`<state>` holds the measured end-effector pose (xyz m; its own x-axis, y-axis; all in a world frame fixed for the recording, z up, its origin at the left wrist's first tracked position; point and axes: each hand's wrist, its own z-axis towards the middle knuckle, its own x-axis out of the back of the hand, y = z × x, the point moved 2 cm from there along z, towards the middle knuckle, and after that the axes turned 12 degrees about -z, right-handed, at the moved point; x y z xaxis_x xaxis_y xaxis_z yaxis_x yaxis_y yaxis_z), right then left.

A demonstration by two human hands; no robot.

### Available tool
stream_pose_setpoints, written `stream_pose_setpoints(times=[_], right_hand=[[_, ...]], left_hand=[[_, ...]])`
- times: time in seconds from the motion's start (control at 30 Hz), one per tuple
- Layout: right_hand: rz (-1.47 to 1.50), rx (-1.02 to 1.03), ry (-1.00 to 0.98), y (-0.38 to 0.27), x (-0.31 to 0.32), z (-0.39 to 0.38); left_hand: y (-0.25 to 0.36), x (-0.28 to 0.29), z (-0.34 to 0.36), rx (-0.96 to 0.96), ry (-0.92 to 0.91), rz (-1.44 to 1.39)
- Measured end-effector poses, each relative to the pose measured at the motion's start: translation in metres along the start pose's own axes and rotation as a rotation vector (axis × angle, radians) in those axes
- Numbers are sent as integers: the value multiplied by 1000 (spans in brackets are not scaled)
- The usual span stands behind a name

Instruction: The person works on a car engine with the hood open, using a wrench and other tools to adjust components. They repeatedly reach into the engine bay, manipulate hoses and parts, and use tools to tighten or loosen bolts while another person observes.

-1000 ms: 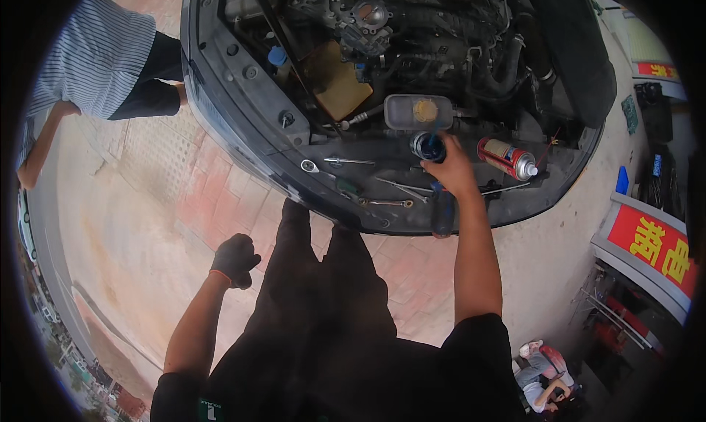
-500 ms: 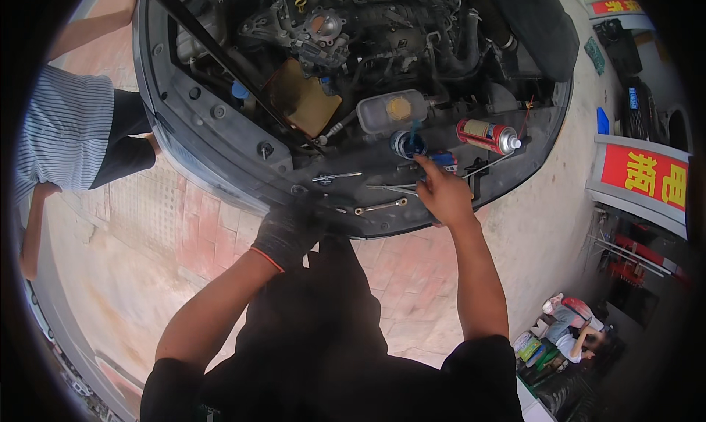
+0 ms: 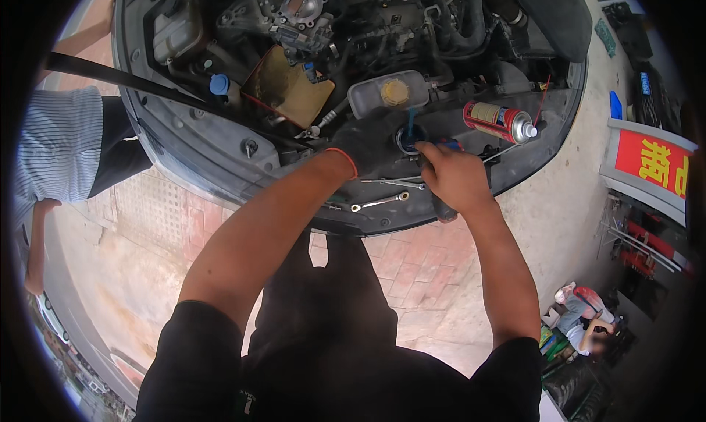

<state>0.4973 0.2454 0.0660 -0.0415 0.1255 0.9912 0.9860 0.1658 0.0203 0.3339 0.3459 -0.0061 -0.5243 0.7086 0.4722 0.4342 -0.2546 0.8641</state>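
My left hand (image 3: 368,144), in a black glove with an orange cuff, is at the left side of a small dark round cup (image 3: 409,138). Its fingers blend into the dark trim, so its grip is hidden. A blue stick-like piece (image 3: 413,119) rises from the cup. My bare right hand (image 3: 457,175) has its fingers curled, fingertips close to the cup's right rim. Below that palm shows the rounded dark end of an object (image 3: 446,211); its kind is hidden. Past the knuckles lies a blue and red item (image 3: 448,144). A wrench (image 3: 380,202) lies near the front edge.
A red spray can (image 3: 500,122) lies at the right on the front trim (image 3: 548,142). Behind stand a reservoir with a yellow cap (image 3: 395,92), a dirty air filter (image 3: 288,87) and the engine (image 3: 301,10). A dark rod (image 3: 140,82) crosses the left. Another person (image 3: 59,142) stands there.
My left hand has moved right and forward from the front edge to the cup. The right hand's extended index finger has curled in, near the cup. The whole view has shifted slightly.
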Motion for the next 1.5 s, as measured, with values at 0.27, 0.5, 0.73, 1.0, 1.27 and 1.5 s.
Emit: stream_pose_setpoints(times=[0.27, 0.5, 0.73, 1.0, 1.27, 1.5], right_hand=[[487, -325, 70, -4, 29, 23], [597, -194, 30, 4, 38, 46], [760, -203, 103, 12, 24, 28], [636, -385, 92, 10, 15, 16], [25, -85, -5, -16, -6, -19], [-137, -6, -164, -14, -12, -2]], left_hand=[[2, -8, -3, -72, 54, -3], [3, -3, 2, -90, 7, -23], [-2, -5, 5, -131, -22, -44], [-10, -10, 6, -47, -56, -24], [-7, -8, 5, -30, -92, 9], [-14, -10, 6, -3, -113, 10]])
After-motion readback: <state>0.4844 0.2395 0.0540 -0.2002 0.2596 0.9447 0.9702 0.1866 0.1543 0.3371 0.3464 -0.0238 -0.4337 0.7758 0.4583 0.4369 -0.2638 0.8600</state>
